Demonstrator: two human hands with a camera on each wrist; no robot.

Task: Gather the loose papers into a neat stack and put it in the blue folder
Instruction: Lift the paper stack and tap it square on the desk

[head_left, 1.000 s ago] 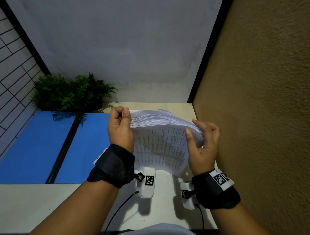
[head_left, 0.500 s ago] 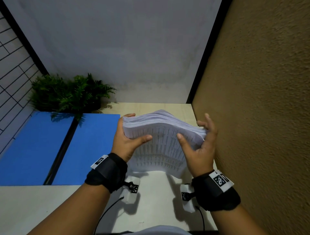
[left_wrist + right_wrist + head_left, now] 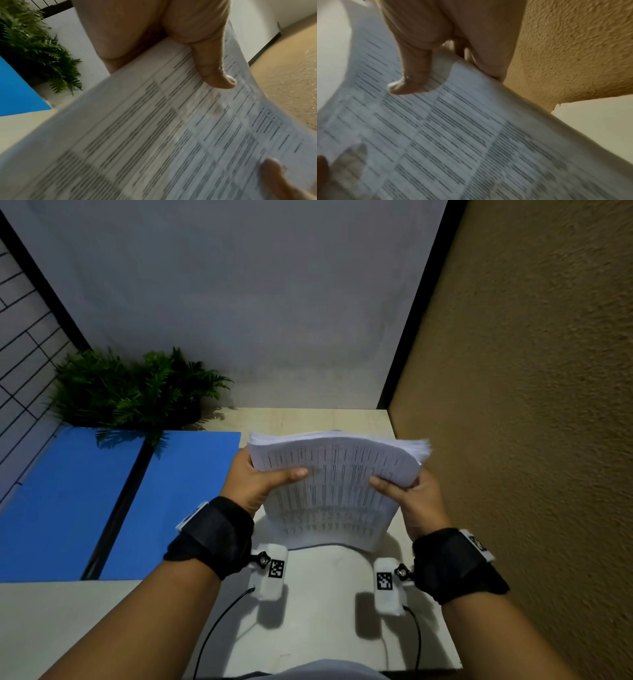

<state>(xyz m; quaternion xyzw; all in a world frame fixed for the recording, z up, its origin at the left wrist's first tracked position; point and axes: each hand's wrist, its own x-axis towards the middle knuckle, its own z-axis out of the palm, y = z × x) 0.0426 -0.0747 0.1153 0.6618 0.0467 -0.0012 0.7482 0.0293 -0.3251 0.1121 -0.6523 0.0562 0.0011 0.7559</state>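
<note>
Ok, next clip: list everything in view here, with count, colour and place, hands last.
papers: one thick stack, white with printed lines, held up over the desk, its lower edge looks to rest on it
folder: one, blue, lying open on the desk to the left of the papers
plant: one, green, at the back left, beyond the folder
desk: one, pale
wall: one, tan and rough, on the right
wrist cameras: two, white, under the wrists
left hand: grips the stack's left edge, thumb on top
right hand: grips the stack's right edge, thumb on top
</note>
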